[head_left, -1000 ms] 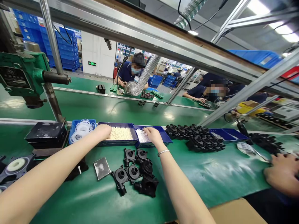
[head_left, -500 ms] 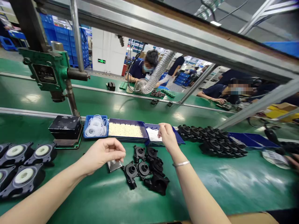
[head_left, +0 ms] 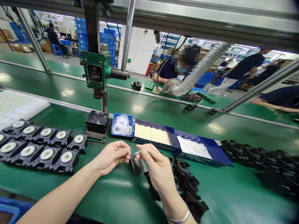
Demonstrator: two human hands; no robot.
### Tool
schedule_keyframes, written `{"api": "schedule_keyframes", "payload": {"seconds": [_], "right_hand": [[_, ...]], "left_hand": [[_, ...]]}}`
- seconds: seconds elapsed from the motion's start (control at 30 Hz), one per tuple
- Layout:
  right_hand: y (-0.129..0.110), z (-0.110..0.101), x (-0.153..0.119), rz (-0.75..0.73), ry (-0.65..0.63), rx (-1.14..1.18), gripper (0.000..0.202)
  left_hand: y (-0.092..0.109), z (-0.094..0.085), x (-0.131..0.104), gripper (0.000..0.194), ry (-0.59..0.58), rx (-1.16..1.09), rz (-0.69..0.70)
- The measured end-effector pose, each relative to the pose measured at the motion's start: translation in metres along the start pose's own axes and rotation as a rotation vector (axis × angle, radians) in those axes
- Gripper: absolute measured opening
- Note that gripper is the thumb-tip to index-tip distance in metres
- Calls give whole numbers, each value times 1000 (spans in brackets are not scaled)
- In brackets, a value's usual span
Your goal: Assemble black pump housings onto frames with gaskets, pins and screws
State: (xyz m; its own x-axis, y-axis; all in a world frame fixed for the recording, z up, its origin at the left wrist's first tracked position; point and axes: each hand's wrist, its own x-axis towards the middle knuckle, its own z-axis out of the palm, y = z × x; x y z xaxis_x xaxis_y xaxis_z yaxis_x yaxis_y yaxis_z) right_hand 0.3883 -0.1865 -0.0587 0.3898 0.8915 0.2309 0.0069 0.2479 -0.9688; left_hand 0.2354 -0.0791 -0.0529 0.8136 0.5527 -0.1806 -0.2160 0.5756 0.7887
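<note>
In the middle of the head view, my left hand (head_left: pixel 113 158) is closed in a pinch, with a tiny cream-coloured piece (head_left: pixel 129 150) just showing at the fingertips. My right hand (head_left: pixel 158 168) faces it a short way off, thumb and fingers closed on a thin white rod (head_left: pixel 141 151). Between and below the fingertips a small dark square plate (head_left: pixel 137 166) lies on the green bench. Behind my right hand and wrist are several black plastic pump housings (head_left: pixel 187 179), partly hidden.
Beyond my hands stand a blue bin of clear rings (head_left: pixel 122 125), a tray of cream pieces (head_left: pixel 153 134) and a tray of white rods (head_left: pixel 193 147). A green press (head_left: pixel 94 73) rises at left-centre. Black housings with white rings (head_left: pixel 46 154) fill the left; more black parts (head_left: pixel 252 155) lie right.
My right hand has come back from the tray of white rods to beside my left hand, now with a white rod in its fingers. The view has turned to the left.
</note>
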Motion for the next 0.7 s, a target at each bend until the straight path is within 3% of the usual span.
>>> {"api": "schedule_keyframes", "payload": {"seconds": [0.17,0.3,0.5,0.7], "right_hand": [[13,8,-5,147,135,227,22],[18,7,-8,149,195,174,23],[17,6,-15,-35,142,38,12],[1,5,-20,-249,116,-137,19]], "left_hand": [[-6,1,-1,31,30,-14,-28],[-10,5,-1,29,25,-25,-30],[-11,5,-1,23,16,37,74],[-10,7,-3,23,33,199,197]]}}
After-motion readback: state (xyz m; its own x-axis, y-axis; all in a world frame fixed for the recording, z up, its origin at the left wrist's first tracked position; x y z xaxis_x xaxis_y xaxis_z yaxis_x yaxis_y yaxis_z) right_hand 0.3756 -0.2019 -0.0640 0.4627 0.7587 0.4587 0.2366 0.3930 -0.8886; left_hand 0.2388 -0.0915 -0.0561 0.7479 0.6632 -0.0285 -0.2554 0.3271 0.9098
